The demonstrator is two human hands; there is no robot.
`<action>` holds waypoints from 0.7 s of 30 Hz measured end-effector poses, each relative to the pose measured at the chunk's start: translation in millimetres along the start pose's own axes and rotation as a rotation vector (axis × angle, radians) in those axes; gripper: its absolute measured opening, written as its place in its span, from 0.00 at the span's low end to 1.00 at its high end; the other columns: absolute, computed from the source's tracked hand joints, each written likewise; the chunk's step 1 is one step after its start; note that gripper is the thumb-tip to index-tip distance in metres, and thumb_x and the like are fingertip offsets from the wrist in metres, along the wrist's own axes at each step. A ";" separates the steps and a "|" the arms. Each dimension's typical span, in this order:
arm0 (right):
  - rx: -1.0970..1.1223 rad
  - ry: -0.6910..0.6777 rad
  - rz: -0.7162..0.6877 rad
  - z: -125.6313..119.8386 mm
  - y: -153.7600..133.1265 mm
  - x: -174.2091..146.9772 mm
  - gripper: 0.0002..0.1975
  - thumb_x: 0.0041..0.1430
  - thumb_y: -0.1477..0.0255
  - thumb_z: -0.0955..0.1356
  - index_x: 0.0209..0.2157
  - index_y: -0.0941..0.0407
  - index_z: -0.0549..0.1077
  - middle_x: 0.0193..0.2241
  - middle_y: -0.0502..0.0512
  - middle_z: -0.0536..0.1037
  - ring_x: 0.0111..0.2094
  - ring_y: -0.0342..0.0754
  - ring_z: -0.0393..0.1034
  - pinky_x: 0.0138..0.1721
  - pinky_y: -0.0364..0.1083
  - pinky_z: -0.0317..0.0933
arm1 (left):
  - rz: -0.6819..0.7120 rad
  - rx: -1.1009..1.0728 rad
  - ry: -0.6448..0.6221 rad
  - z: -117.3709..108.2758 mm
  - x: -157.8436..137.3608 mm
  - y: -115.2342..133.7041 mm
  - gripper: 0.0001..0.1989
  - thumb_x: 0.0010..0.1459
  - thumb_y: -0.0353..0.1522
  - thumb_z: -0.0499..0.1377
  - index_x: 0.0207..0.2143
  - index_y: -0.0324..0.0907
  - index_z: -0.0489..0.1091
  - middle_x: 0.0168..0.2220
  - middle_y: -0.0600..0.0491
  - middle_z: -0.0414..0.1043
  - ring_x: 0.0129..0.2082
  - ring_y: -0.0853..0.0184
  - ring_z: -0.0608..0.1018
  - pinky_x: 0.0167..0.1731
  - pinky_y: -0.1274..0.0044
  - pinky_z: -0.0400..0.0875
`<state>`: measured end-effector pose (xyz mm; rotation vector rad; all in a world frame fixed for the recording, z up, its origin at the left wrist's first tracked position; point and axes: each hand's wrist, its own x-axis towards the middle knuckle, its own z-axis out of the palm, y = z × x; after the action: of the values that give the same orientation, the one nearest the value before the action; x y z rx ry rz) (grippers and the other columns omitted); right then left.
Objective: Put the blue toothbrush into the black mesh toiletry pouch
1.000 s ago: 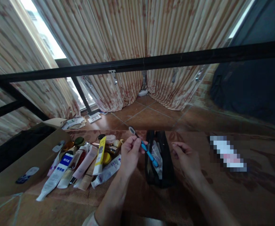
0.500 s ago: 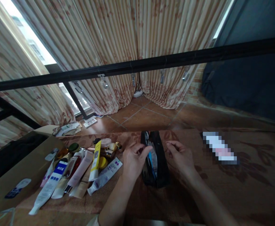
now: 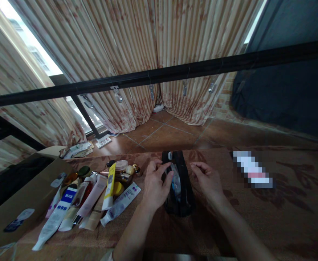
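On cloth (image 3: 257, 217), left hand (image 3: 155, 185) grips pouch (image 3: 179, 183) rim, spreading its mouth; right hand (image 3: 206, 179), loosely curled, empty, steadies opposite edge; tubes (image 3: 93, 197) alongside.

Pouch (image 3: 184, 188) interior mostly dark, contents unreadable; left hand (image 3: 155, 183) covers its left rim. Both forearms cut off by the bottom edge. Flat item (image 3: 253, 174) on the right is pixelated, unidentifiable. Tube (image 3: 63, 203) labels too small to read. Box (image 3: 20, 195) cut off at the left edge.
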<state>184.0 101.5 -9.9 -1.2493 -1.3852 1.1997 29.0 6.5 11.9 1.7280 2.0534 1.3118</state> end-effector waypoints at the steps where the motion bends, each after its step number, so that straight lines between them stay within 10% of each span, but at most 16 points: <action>1: 0.000 -0.002 -0.004 0.1 0.8 0.3 0.17 0.48 0.57 0.70 0.31 0.57 0.78 0.18 0.48 0.72 0.21 0.44 0.63 0.26 0.44 0.56 | -0.004 0.051 -0.037 -0.6 0.0 0.2 0.16 0.60 0.39 0.57 0.49 0.47 0.74 0.54 0.44 0.64 0.54 0.55 0.67 0.54 0.63 0.62; 7: -0.010 -0.015 0.001 1.1 4.8 1.4 0.16 0.49 0.58 0.69 0.31 0.57 0.78 0.18 0.48 0.72 0.21 0.45 0.64 0.26 0.45 0.55 | -0.031 0.080 -0.198 -2.6 2.5 -1.8 0.15 0.61 0.42 0.55 0.36 0.45 0.78 0.64 0.47 0.55 0.61 0.50 0.61 0.58 0.55 0.56; 16: -0.002 -0.005 0.016 2.0 3.2 0.1 0.18 0.48 0.56 0.69 0.31 0.57 0.77 0.18 0.49 0.72 0.21 0.45 0.63 0.25 0.44 0.56 | -0.172 -0.467 0.112 5.4 3.6 -9.0 0.12 0.58 0.39 0.61 0.43 0.46 0.76 0.54 0.47 0.68 0.57 0.61 0.69 0.59 0.69 0.59; 21: -0.090 -0.019 0.029 -4.1 10.1 2.8 0.18 0.49 0.56 0.68 0.33 0.56 0.78 0.23 0.52 0.76 0.26 0.48 0.68 0.29 0.46 0.59 | -0.597 -0.693 0.247 10.7 1.1 -17.7 0.19 0.56 0.44 0.61 0.46 0.43 0.74 0.50 0.46 0.74 0.54 0.58 0.72 0.54 0.67 0.65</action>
<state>189.2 104.9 -19.3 -1.3279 -1.4536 1.1826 22.4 13.7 -6.4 0.6315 1.6912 1.7593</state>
